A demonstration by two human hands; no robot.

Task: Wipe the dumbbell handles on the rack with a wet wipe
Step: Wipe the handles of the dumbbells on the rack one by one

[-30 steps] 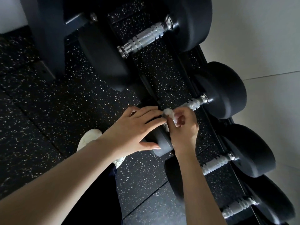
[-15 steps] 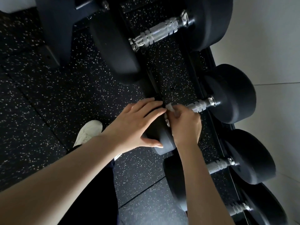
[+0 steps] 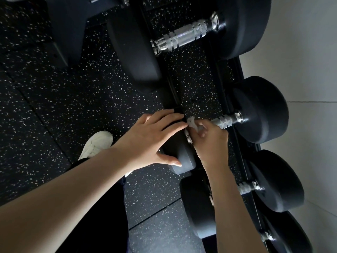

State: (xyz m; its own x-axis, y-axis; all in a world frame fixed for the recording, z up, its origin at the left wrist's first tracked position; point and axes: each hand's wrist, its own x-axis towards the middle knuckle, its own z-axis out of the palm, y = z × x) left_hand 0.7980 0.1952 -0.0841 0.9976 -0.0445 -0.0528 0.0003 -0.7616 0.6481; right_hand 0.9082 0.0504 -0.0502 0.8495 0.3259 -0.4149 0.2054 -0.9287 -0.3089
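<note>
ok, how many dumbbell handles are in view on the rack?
4. Top handle, large; second handle, under the right hand and wipe; third handle below; fourth handle at the bottom edge. More may sit off-frame.

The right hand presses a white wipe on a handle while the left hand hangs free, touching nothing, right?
Not quite. In the head view the left hand rests on that dumbbell's near black head. The right hand does hold the white wipe on the handle.

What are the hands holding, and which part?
The right hand pinches the wet wipe, bunched against the dumbbell handle at its near end. The left hand rests on that dumbbell's near head.
</note>
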